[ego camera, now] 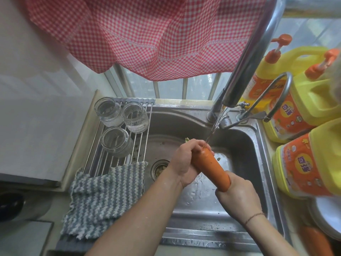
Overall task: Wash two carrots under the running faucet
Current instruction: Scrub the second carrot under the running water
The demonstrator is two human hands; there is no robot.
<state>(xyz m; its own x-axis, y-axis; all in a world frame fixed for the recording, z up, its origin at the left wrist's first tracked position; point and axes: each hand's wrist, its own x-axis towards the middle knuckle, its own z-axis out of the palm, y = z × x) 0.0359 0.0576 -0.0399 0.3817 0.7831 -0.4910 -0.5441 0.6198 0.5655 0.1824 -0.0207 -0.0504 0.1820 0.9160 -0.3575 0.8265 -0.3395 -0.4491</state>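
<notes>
a smooth, thick orange carrot lies slanted over the steel sink, its blunt top at 11 o'clock under the thin stream from the curved chrome faucet. the left hand has its grip curled round the carrot's upper end; the right hand has its grip wrapped round the lower end at 5 o'clock. a second carrot lies on the bench at 4 o'clock, beside a white plate. at 9 o'clock a wire rack carries three ribbed glass jars and a nubby grey striped cloth. at 2 o'clock stand yellow plastic detergent jugs. a red gingham curtain hangs at 12 o'clock.
</notes>
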